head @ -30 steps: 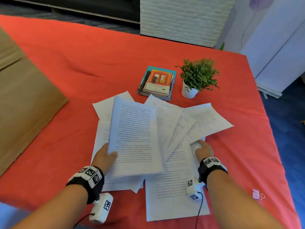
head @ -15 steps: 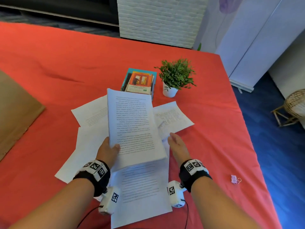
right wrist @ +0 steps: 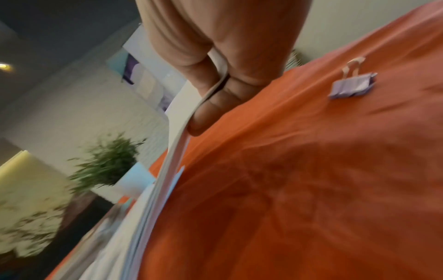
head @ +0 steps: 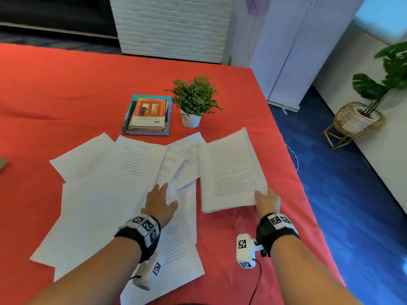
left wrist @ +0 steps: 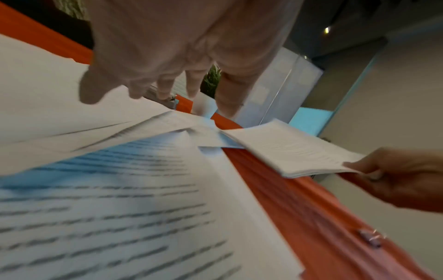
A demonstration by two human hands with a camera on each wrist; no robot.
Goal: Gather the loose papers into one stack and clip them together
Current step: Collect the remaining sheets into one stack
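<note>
Several loose printed sheets [head: 105,194] lie fanned over the red tablecloth [head: 55,89]. My left hand [head: 160,199] rests flat with straight fingers on the middle sheets [left wrist: 120,208]. My right hand [head: 265,200] pinches the near right corner of a thick bundle of papers [head: 231,170], held just above the cloth at the right; in the right wrist view thumb and fingers [right wrist: 215,98] clamp its edge [right wrist: 172,161]. A lilac binder clip [right wrist: 352,87] lies on the cloth near my right hand, and shows too in the left wrist view as the clip [left wrist: 370,238].
A stack of books [head: 148,114] and a small potted plant [head: 193,102] stand behind the papers. The table's right edge [head: 293,172] drops to blue carpet. A large plant in a wicker basket [head: 356,119] stands on the floor at the right.
The thick bundle passed from my left hand to my right hand and moved right. My left hand dropped flat onto the spread sheets. The head view swung to the right.
</note>
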